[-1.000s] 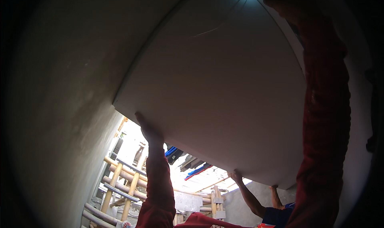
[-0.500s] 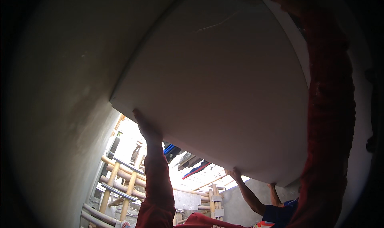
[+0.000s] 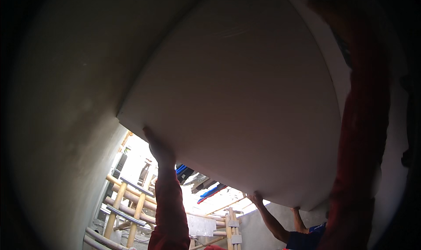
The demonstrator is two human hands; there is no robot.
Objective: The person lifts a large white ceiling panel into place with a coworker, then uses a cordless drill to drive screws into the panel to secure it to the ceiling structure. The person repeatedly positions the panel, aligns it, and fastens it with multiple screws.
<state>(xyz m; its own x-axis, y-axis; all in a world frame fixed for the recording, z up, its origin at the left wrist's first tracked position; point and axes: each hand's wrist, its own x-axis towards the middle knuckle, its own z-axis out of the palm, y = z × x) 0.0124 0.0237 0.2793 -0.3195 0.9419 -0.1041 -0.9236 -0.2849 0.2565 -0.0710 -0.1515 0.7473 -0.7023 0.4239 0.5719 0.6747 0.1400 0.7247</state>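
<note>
Right arm in dark red sleeve [image 3: 362, 140], closest, raised; right hand [image 3: 316, 3] lost in shadow by the panel's upper right side. Cannot tell whether it grips or only steadies.

Left hand [image 3: 160, 151] bears the pale panel [image 3: 237, 96] near its left corner, a digit laid on the face; the rest of the grip is hard to read. Panel spreads above and right of this hand.

Progress, as judged: panel is up and its left corner is at or close to the plaster wall [image 3: 61, 131], left of the hand; contact unclear. No fixing visible on the face; load seems hand-borne, so final support looks undone.

Farther, right of left hand: co-worker's two hands [image 3: 255, 198] at the lower edge, dark blue sleeve [image 3: 302, 240] below.

Beyond, below left hand: bamboo poles [image 3: 117, 204]. Right of its wrist, hanging cloths [image 3: 212, 193].
</note>
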